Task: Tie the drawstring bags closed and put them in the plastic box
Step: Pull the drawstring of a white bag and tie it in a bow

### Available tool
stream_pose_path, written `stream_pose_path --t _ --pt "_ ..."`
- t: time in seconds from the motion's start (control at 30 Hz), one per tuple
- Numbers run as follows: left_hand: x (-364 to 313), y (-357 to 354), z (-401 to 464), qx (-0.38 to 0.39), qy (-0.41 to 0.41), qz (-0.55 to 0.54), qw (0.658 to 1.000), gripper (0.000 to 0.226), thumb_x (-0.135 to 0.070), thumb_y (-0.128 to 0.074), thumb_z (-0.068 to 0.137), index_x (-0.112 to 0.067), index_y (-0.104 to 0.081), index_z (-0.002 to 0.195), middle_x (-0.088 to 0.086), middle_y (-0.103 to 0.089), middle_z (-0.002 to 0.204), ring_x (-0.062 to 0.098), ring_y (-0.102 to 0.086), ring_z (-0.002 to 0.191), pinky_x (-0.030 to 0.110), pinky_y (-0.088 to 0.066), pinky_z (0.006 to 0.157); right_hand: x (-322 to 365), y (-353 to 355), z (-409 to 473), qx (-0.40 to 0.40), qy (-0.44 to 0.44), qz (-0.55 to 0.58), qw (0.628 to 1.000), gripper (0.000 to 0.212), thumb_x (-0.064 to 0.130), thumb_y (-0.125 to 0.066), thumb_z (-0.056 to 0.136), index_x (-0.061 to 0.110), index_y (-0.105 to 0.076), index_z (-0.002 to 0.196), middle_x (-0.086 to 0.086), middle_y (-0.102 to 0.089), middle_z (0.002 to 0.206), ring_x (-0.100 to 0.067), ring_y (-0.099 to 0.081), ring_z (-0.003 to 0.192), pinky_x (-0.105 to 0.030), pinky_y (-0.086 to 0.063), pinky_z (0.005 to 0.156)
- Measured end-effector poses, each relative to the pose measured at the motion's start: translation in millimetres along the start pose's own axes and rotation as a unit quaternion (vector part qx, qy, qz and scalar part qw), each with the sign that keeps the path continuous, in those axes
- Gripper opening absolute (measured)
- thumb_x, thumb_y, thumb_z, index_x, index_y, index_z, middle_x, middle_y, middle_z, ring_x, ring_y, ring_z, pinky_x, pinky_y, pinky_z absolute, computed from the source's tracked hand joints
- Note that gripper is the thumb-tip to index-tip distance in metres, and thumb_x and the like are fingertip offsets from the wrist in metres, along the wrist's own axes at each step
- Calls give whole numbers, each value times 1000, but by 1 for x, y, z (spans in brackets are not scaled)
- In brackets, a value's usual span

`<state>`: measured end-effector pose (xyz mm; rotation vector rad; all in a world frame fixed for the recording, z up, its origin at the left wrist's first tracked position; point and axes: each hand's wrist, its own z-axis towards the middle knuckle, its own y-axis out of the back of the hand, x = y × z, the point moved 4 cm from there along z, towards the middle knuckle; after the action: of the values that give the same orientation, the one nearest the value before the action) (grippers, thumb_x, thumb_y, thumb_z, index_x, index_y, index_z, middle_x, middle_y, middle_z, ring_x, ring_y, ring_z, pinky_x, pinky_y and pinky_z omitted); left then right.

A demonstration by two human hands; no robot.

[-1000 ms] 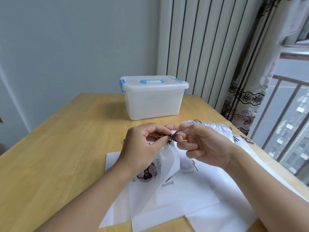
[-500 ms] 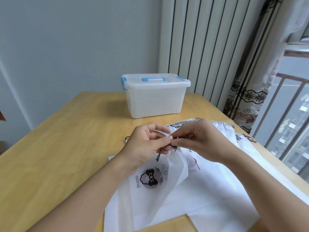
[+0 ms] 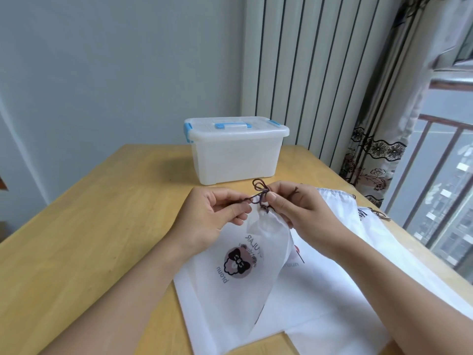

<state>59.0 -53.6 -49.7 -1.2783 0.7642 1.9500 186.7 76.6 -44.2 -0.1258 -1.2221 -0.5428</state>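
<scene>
We see the brown drawstring [image 3: 259, 194] knotted at the gathered neck of the white bag [image 3: 238, 272], between both hands. Left hand [image 3: 212, 219] pinches one cord end w/ thumb and forefinger; right hand [image 3: 302, 211] pinches the knot, a cord tail over its fingers. More bags [image 3: 358, 290] lie underneath on the table [image 3: 89, 239]. Plastic box [image 3: 235, 149] stands beyond, lid on.
</scene>
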Motion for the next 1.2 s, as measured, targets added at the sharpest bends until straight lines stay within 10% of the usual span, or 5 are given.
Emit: stream_pose_path --t 0.4,0.57,0.87,1.2 --pt "1 -2 -1 -23 -98 80 992 13 -11 -65 94 -13 -78 97 6 -71 72 18 -63 61 27 -54 60 -7 -6 1 -6 -72 80 994 21 15 -54 102 6 -62 85 4 -37 58 -7 -30 50 -12 -32 46" --pt "-7 -1 -4 -92 -198 193 956 16 -22 -68 89 -19 -79 101 -3 -64 86 11 -62 82 19 -49 76 -7 -8 1 19 -73 142 987 20 23 -62 96 17 -69 78 -2 -31 66 -21 -17 65 -30 -19 57" --pt "-6 -6 -8 -95 -94 62 989 13 -13 -82 79 -17 -82 91 -7 -77 88 12 -74 86 33 -59 80 -3 -18 -4 39 -67 135 988 19 22 -60 92 16 -62 74 0 -31 63 -20 -18 64 -26 -19 56" --pt "-2 -10 -8 -110 -100 141 979 11 -10 -80 81 -19 -81 87 -8 -73 84 3 -68 79 17 -53 75 -7 -18 -3 0 -44 55 998 18 10 -56 101 -3 -63 92 1 -44 60 -11 -31 52 -17 -28 49"
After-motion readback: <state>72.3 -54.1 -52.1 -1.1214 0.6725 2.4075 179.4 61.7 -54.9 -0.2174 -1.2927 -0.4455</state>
